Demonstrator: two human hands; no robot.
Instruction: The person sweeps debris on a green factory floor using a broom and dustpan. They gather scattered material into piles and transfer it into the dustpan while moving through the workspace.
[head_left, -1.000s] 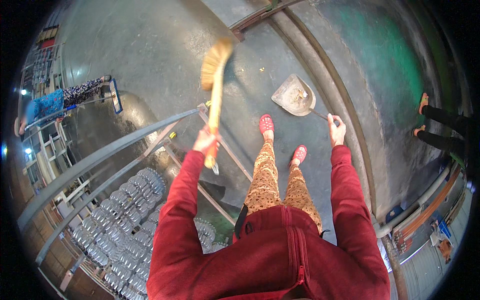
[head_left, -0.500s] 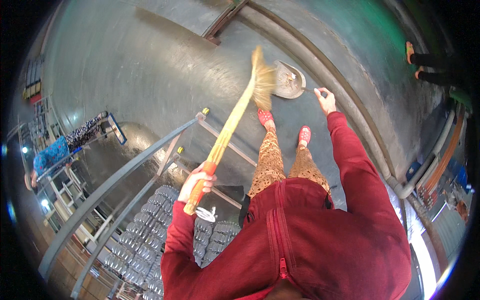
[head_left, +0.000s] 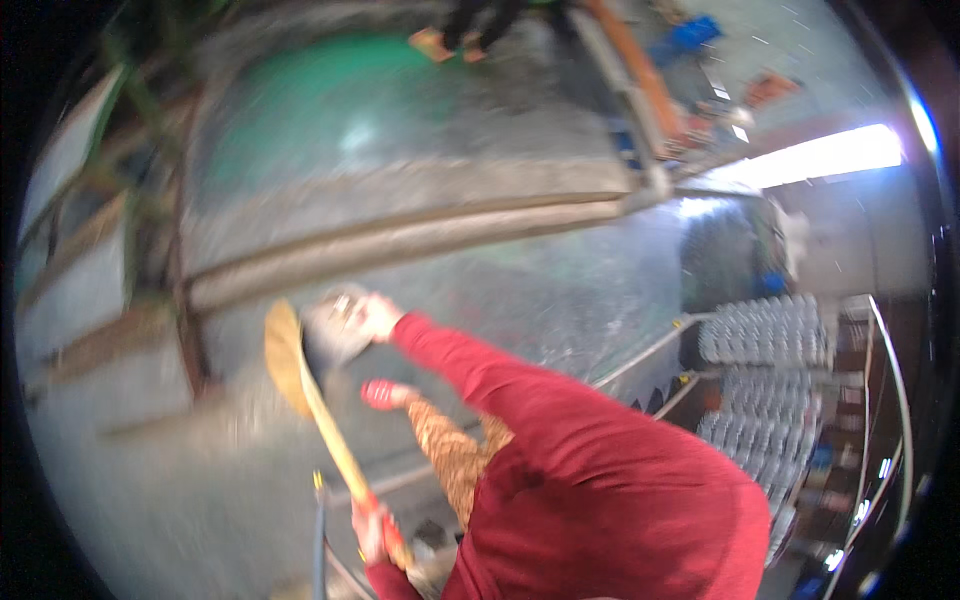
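My left hand (head_left: 370, 522) grips the wooden handle of a straw broom (head_left: 285, 358), low in the picture. The broom's bristle head rests on the concrete floor beside a grey metal dustpan (head_left: 335, 335). My right hand (head_left: 375, 315), at the end of a red sleeve, holds the dustpan by its rear. The dustpan sits just right of the bristles, touching them. My foot in a red shoe (head_left: 382, 393) stands just below the dustpan. The picture is blurred by motion.
A rusty rail (head_left: 400, 240) runs across the floor beyond the dustpan. Racks with several rows of silvery parts (head_left: 765, 335) stand on the right behind a metal railing (head_left: 640, 355). Another person's feet (head_left: 445, 42) show at the top edge. A green floor patch (head_left: 330, 120) lies beyond the rail.
The view has swung sharply round, so the racks now lie on the right. The broom head has come down against the dustpan, and my right hand has closed on the dustpan.
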